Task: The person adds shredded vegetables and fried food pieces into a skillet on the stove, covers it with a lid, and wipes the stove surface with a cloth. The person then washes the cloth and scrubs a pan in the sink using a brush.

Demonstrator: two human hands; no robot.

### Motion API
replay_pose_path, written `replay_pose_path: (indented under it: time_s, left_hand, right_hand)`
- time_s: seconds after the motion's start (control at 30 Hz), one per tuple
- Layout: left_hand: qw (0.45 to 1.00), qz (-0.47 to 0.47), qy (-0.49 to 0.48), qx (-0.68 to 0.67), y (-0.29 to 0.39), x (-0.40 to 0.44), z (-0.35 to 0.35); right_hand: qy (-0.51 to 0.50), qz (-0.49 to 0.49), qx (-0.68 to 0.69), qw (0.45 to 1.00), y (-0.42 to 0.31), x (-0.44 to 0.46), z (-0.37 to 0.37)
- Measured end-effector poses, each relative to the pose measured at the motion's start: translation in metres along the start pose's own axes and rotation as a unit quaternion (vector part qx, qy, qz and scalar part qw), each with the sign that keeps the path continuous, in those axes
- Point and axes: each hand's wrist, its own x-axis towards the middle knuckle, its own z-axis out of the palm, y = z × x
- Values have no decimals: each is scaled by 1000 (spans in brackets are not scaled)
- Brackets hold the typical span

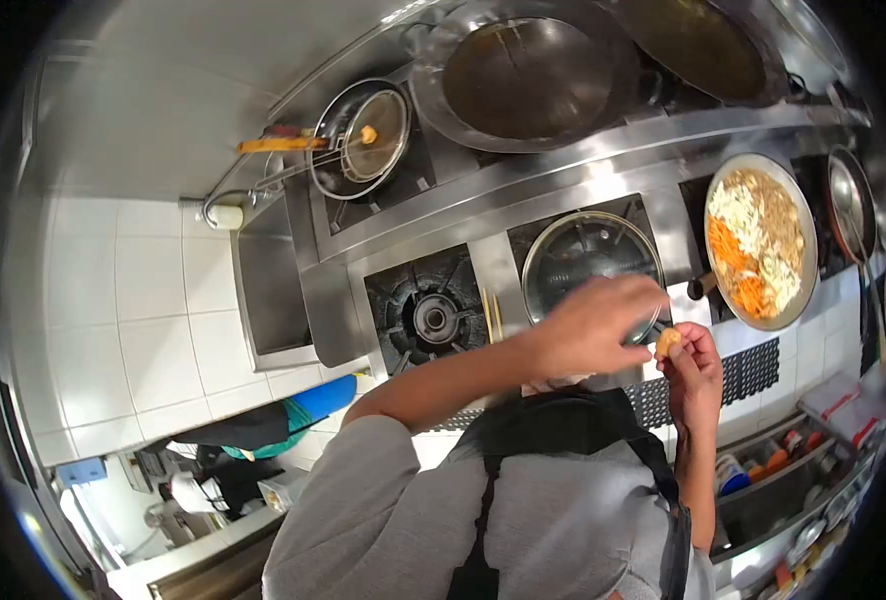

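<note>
My right hand (695,370) pinches a small golden-brown piece of food (669,343) between thumb and fingers. My left hand (601,322) is slightly smeared by motion, its thumb held away from the fingers and nothing visible in it. It hovers over a round pan (578,270) with a shiny, dark inside on the stove and covers part of its rim. To the right, a large pan (760,240) holds orange shreds, pale chopped pieces and a brown mass. At the upper left, a mesh strainer (388,120) rests over a pot, with a similar golden piece (368,134) in it.
An unlit burner (435,318) sits left of the round pan, with chopsticks (491,315) beside it. Large woks (523,80) stand along the back. A sink (273,280) is at left. A ladle (848,200) lies in a pan at far right. Another person (223,495) is at lower left.
</note>
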Motion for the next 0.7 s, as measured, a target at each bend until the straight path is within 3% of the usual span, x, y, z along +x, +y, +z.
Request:
replay_pose_path:
  time_s: [0.03,0.07,0.1,0.13,0.17,0.2,0.23,0.3,0.33,0.37,0.43,0.47,0.5,0.57,0.63,0.7]
  left_hand:
    - [999,-1,29,19,-12,-7,-27]
    - [995,-85,17,59,-33,-12,-66]
    - [970,-194,122,79,-70,-28,-93]
    - [929,-188,209,242,-90,-34,-135]
    - [895,-282,296,178,-128,-42,-174]
    - [869,-297,336,211,-160,-52,-215]
    - [842,-282,344,305,-206,-67,-249]
    - [823,-305,261,403,-266,-91,-295]
    - [836,-345,243,350,-262,-83,-300]
    - [845,-360,181,351,-304,-91,-312]
    - [856,-319,149,378,-380,-112,-330]
    - [824,-390,124,392,-339,-88,-318]
    - [833,-334,167,409,-374,-103,-323]
    - [821,-362,155,414,-353,-93,-316]
    - [836,-359,180,374,-373,-106,-321]
    - [854,-333,223,332,-348,-109,-321]
  right_hand:
    - [5,2,-22,1000,-4,-2,4]
    - [14,4,-42,999,-6,-5,8]
    - [19,3,-58,998,-5,-9,9]
    - [28,2,-72,997,-4,-13,6]
    - [41,-1,-86,995,-4,-16,3]
    - [53,3,-82,995,-2,-19,-2]
    - [92,12,-110,990,-8,-23,2]
    - [117,-32,-159,980,-8,-22,-12]
    - [141,-69,-213,964,-16,-18,-18]
    - [168,-100,-270,943,-27,-11,-20]
    - [201,-130,-357,903,-48,12,-31]
    - [225,-156,-371,887,-51,31,-44]
    - [236,-184,-385,873,-53,50,-56]
    - [249,-178,-408,860,-60,85,-76]
    - [275,-166,-474,820,-59,117,-95]
    - [276,-168,-467,823,-49,146,-118]
